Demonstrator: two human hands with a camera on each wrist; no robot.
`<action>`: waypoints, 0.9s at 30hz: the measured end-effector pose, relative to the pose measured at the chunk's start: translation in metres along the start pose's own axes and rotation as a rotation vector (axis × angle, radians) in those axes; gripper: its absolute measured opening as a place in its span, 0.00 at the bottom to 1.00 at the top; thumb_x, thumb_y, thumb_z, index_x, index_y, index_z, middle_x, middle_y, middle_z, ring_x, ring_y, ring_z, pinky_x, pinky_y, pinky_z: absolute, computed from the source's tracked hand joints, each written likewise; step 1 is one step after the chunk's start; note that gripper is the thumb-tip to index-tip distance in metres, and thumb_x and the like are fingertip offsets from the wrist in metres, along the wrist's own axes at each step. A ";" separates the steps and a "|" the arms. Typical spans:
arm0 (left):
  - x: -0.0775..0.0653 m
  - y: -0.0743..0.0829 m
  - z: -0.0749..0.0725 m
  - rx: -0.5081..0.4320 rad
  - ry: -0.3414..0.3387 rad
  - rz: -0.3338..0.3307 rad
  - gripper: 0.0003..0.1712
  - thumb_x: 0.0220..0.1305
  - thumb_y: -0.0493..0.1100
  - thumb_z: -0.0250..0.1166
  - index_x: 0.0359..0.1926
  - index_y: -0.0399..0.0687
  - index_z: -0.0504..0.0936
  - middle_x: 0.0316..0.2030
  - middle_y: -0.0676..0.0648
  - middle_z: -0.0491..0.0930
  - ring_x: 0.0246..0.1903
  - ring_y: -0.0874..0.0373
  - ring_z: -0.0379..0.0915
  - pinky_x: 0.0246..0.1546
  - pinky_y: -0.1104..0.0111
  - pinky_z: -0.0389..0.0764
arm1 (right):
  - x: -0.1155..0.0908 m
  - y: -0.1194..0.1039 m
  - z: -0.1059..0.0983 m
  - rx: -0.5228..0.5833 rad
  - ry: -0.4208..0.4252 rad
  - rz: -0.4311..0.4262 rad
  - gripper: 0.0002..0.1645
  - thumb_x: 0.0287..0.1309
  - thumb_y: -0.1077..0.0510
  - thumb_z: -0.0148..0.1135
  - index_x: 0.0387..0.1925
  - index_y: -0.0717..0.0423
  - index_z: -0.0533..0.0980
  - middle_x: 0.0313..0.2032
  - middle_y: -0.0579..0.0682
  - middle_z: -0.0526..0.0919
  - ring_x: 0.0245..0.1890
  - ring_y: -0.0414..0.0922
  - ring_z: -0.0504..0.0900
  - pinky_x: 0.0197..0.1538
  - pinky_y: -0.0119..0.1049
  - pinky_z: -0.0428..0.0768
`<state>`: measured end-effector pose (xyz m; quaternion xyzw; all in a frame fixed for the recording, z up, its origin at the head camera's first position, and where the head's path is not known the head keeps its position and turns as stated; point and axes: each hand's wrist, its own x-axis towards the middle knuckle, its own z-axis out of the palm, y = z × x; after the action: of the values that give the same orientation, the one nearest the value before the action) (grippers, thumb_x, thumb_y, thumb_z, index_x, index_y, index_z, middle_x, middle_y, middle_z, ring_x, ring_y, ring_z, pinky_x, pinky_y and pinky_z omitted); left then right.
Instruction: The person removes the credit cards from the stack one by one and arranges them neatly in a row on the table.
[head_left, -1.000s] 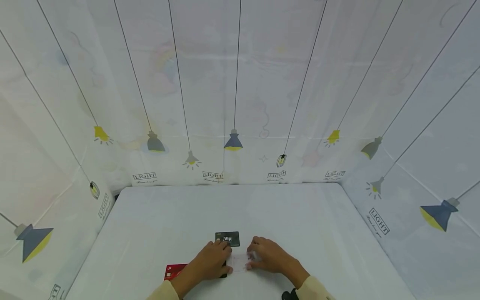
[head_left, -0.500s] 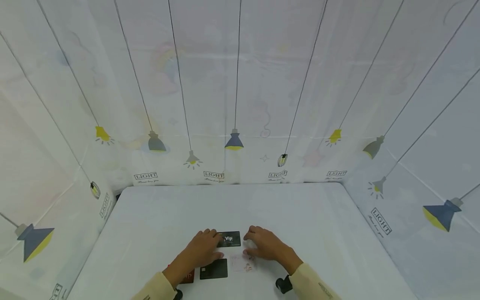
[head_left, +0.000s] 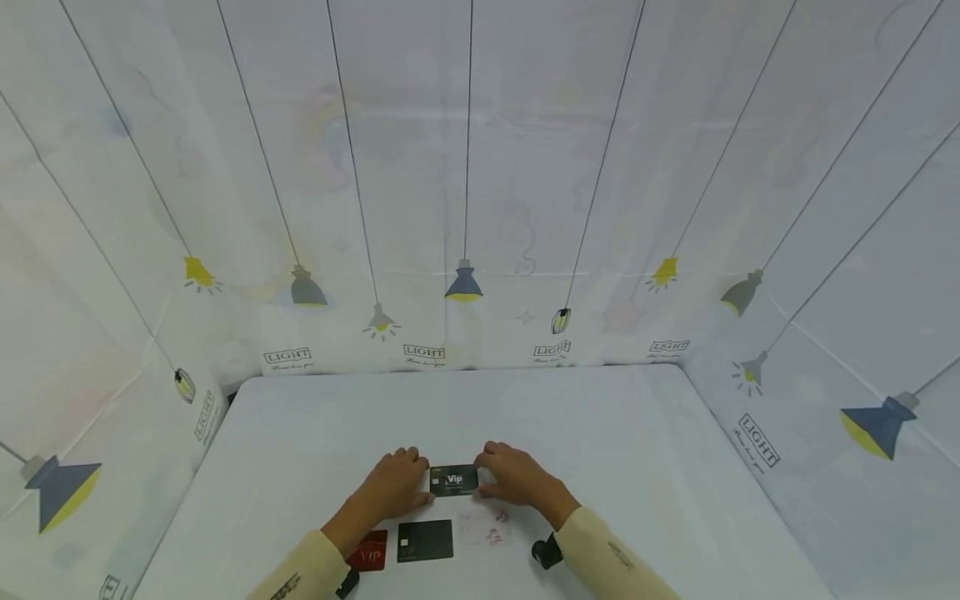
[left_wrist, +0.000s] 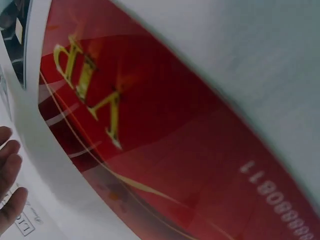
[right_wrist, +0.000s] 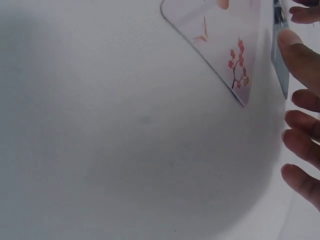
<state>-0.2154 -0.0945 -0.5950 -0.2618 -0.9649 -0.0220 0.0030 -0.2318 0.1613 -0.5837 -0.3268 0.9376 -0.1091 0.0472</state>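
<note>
A black card with "Vip" on it (head_left: 453, 481) lies flat on the white table between both hands. My left hand (head_left: 396, 483) is at its left short edge, thumb near the lower corner. At the opposite short edge is my right hand (head_left: 513, 477); in the right wrist view its thumb (right_wrist: 295, 52) overlaps the card's edge while the other fingers are spread. Nearer the body lie a second black card (head_left: 425, 542) and a pale pink card with red blossoms (head_left: 483, 528). A red card with gold "VIP" letters (left_wrist: 160, 100) lies below my left forearm, which partly covers it.
The white tabletop (head_left: 600, 433) stretches out around the cards. Behind it and at the sides hang white sheets (head_left: 420, 167) printed with lamps. Black wrist devices (head_left: 547, 552) sit under both sleeves.
Both hands have left the pink card and the lower black card, moving up to either side of the upper black card. The left hand has uncovered the lower black card.
</note>
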 end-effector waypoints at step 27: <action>0.023 -0.001 0.009 -0.043 -0.042 0.008 0.33 0.51 0.63 0.76 0.50 0.47 0.82 0.39 0.49 0.78 0.36 0.57 0.71 0.40 0.61 0.79 | 0.026 -0.003 0.011 -0.048 -0.050 0.034 0.32 0.48 0.40 0.76 0.53 0.48 0.81 0.41 0.41 0.77 0.36 0.35 0.71 0.44 0.29 0.78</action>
<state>-0.2353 -0.0833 -0.6034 -0.2662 -0.9629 -0.0370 -0.0226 -0.2487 0.1409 -0.5939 -0.3146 0.9438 -0.0777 0.0645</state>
